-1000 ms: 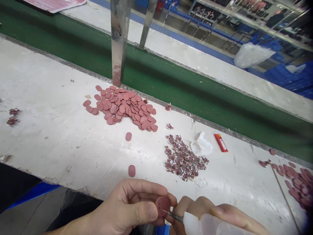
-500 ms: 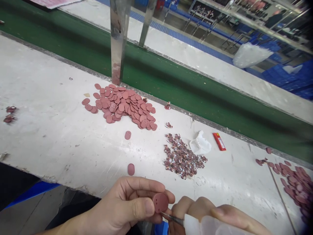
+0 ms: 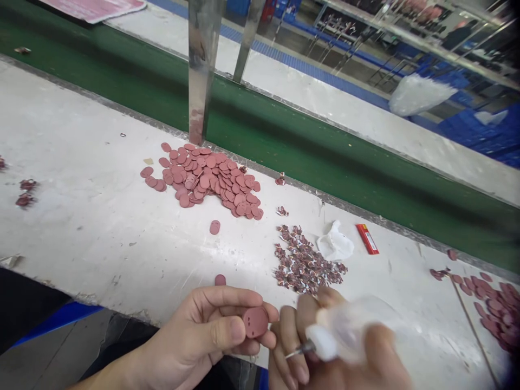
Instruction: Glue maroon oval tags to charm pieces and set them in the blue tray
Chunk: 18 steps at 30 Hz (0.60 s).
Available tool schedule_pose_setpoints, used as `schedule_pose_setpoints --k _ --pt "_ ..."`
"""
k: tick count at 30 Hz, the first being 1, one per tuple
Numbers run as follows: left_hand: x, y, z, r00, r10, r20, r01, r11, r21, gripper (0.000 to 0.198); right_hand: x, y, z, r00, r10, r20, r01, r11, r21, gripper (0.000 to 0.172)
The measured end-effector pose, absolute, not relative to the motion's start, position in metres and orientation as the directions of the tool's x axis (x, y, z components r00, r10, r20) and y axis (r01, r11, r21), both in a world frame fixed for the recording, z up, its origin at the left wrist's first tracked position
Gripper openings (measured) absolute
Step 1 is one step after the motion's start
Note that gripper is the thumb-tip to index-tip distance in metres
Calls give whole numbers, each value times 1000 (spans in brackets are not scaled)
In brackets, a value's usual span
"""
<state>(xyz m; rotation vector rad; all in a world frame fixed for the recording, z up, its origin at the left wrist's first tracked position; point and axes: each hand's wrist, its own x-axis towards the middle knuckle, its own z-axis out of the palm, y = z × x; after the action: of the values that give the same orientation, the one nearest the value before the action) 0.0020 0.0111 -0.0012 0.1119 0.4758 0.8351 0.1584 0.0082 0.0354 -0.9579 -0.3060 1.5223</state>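
My left hand [image 3: 203,336] pinches a small reddish-brown oval disc [image 3: 255,322] with three holes between thumb and fingers, near the bench's front edge. My right hand [image 3: 333,352] is closed round a translucent squeeze bottle [image 3: 349,327] with a thin metal needle tip [image 3: 298,350]. The tip points left and sits just below and right of the disc, apart from it. A pile of the same discs [image 3: 207,179] lies farther back on the white bench [image 3: 81,216]. A heap of small dark red and white bits [image 3: 304,262] lies just beyond my hands.
One loose disc [image 3: 214,227] and another [image 3: 220,279] lie on the bench. A crumpled white scrap [image 3: 335,245] and a red lighter [image 3: 367,239] sit right of centre. More discs [image 3: 493,303] lie at the far right. A green conveyor belt [image 3: 284,141] and a metal post [image 3: 201,70] run behind.
My right hand has lifted and tilted the bottle, drawing the needle tip away from the disc. My left hand has turned the disc so its holes face up.
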Motion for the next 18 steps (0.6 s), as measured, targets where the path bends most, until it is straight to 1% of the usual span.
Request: schedule_pose_setpoints --k 2,3,4,5,7,9,12,14,15,17,18 --pt "-2 12 -3 552 760 -343 -702 646 299 25 156 24 17 -78 871 -486 -788 -352 -505 44" --pt "-3 12 -4 539 770 -343 -707 634 312 23 154 32 7 -147 851 -505 -799 -403 -446 47" --pt "-5 13 -4 521 777 -353 -712 624 323 22 152 39 -4 -196 838 -509 -797 -438 -416 48" --pt "-7 14 -4 501 782 -372 -714 616 332 21 150 45 -13 -222 837 -500 -787 -457 -414 46" --pt "-10 15 -2 455 779 -431 -711 609 351 20 146 52 -29 -203 855 -477 -770 -440 -461 42" --pt "-14 16 0 401 767 -501 -701 608 371 22 144 52 -36 -178 864 -470 -741 -432 -515 42" --pt "-20 19 1 323 745 -584 -685 610 399 25 148 40 -31 -158 856 -493 -648 -467 -602 53" --pt "-24 20 0 279 723 -632 -679 613 403 27 156 27 -22 -129 841 -526 -546 -503 -670 58" --pt "-27 21 -1 256 713 -652 -679 613 404 28 163 20 -18 -88 838 -538 -483 -509 -713 56" --pt "-31 23 -2 211 697 -685 -679 609 410 31 182 8 -10 64 850 -523 -314 -480 -819 47" --pt "-32 24 -3 189 691 -698 -678 606 417 32 194 4 -9 166 858 -486 -202 -453 -868 41"
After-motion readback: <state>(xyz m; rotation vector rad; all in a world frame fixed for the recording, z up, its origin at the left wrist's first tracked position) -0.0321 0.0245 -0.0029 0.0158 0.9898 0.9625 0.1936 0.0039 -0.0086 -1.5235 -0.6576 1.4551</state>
